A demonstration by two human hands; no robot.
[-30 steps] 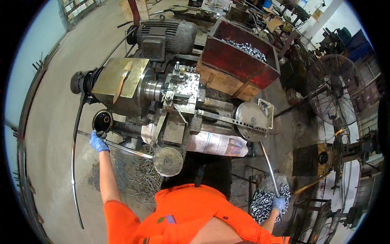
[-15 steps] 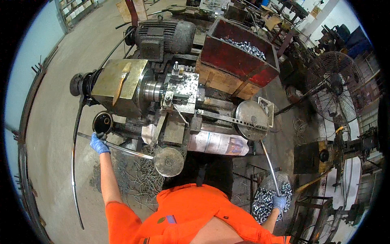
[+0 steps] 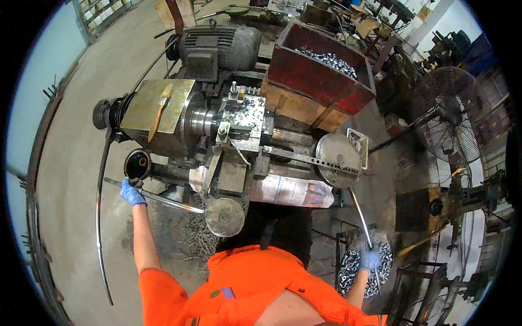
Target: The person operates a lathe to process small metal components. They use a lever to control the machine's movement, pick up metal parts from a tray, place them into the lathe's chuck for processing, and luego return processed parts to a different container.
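Observation:
My left hand, in a blue glove, is closed around a long metal rod at the machine's front left. Just above it sits a round black cup with a ring inside. My right hand, also blue-gloved, is closed on a slanting metal lever that comes down from beside a round metal disc. Beneath that hand stands a mesh basket full of shiny metal parts. Between my hands is the machine, with its chuck and metal-chip-covered tool block.
A brush lies on the machine's boxy cover. Behind are a large motor and a red bin holding metal parts. A caged fan stands at the right. Metal shavings litter the floor near me.
My right hand has moved slightly up and left, along with the lever. My left hand stays at almost the same place on its rod.

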